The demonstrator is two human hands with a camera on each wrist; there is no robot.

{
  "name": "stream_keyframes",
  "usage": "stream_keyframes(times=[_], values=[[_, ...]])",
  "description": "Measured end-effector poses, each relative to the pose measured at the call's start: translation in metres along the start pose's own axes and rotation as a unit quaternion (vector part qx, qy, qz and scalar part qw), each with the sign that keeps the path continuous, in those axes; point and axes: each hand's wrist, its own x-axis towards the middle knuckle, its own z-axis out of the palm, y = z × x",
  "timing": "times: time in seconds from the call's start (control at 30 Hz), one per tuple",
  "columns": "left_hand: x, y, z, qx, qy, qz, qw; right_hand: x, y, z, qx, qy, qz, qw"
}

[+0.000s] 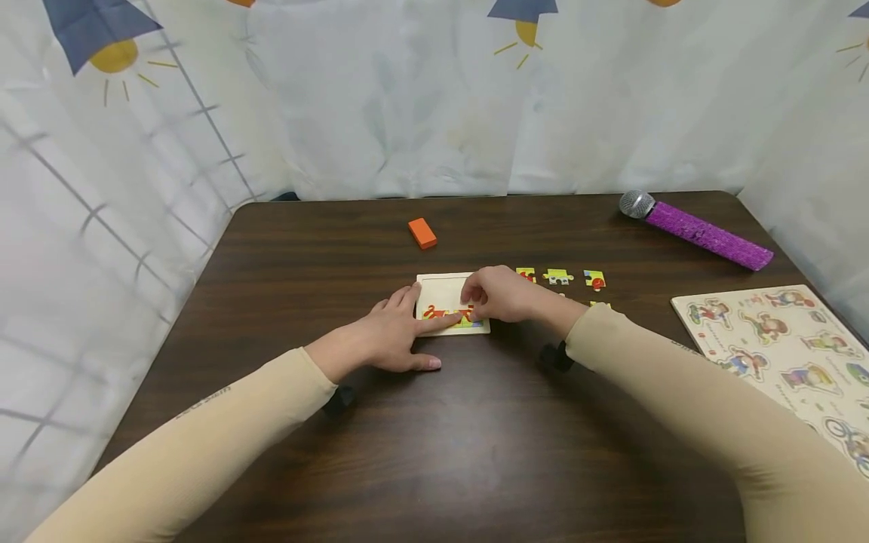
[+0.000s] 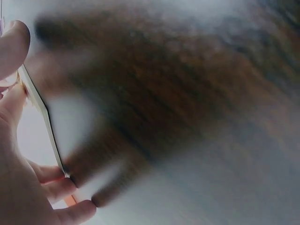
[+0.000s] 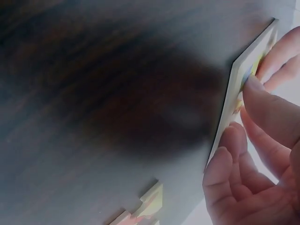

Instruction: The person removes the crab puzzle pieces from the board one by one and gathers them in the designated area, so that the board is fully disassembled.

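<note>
Well, mid-frame, my left hand (image 1: 390, 335) spreads its fingers on the puzzle tray (image 1: 441, 289). My right hand (image 1: 508, 294) curls, grip unclear.

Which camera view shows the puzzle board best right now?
The head view: it shows the puzzle board from above, much of its inside visible. The left wrist view catches mainly its edge; the right wrist view, a slanted strip with some yellow.

Dark wood-grain table (image 1: 312, 241); white patterned curtain (image 1: 421, 113) behind
</note>
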Motion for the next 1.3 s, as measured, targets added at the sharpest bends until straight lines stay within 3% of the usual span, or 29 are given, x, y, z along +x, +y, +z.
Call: stream_keyframes(times=[0.37,0.8,1.17,1.3], values=[[-0.008,-0.015,-0.001,-0.059,-0.015,0.032,0.9976,0.002,0.000,0.000,0.005,-0.004,0.014,0.9999],[-0.008,-0.019,0.001,-0.054,-0.021,0.038,0.9976,0.005,-0.001,0.001,0.009,-0.008,0.008,0.9999],[-0.007,-0.016,0.001,-0.050,-0.024,0.042,0.9976,0.023,-0.014,0.010,-0.011,-0.012,-0.074,0.9971],[-0.007,-0.015,0.001,-0.044,-0.022,0.046,0.9977,0.030,-0.020,0.012,-0.010,-0.016,-0.084,0.9963]])
